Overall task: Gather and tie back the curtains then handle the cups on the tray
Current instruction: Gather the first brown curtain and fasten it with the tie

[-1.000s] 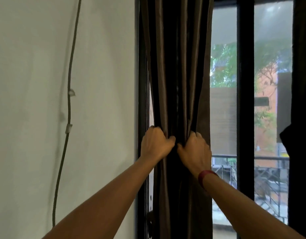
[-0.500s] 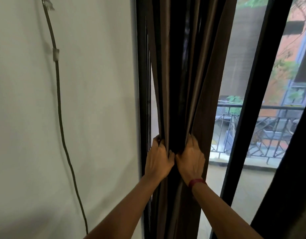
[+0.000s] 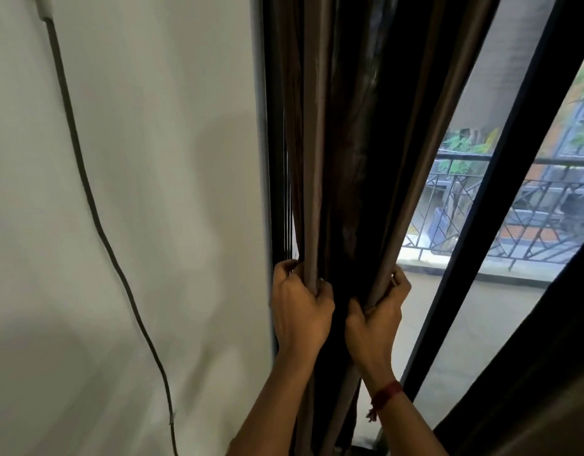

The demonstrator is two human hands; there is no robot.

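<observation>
Head view: gray cable point(image 3: 86, 192) on white wall point(image 3: 169, 159), far left of hands. Left hand point(image 3: 298, 307) grips left folds of brown curtain point(image 3: 349, 159). Right hand point(image 3: 374, 319) grips right folds, red band point(image 3: 386, 395) on wrist. Hands close together. Black window bar point(image 3: 481, 209) right of hands, railing point(image 3: 530, 225) outside.

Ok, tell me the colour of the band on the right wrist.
Red. The band behind the right hand gripping the curtain shows best in the head view.
</observation>
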